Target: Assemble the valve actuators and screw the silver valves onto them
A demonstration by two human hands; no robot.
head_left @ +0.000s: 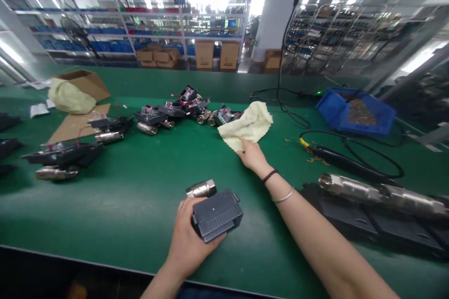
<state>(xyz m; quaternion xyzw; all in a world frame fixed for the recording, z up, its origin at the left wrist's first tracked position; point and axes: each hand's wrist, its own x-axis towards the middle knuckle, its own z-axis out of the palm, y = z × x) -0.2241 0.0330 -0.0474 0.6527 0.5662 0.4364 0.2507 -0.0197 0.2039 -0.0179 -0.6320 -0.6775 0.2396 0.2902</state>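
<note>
My left hand [189,233] is wrapped round a dark grey plastic housing [218,213] at the front of the green table. A shiny metal pipe fitting [202,189] sticks out behind the housing. Stretched forward, my right hand [253,155] grips the near edge of a pale yellow cloth [249,124]; its fingertips are partly hidden. Behind the cloth lies an opened unit [225,115] with its circuit board showing, and the cloth covers part of it.
More opened units [182,105] with wires and metal fittings lie at the back and left. On the right are a black electric screwdriver [340,161], loose screws [317,160], a blue bin [329,112] of screws and finished-looking housings [372,224]. A cardboard box [87,83] stands back left.
</note>
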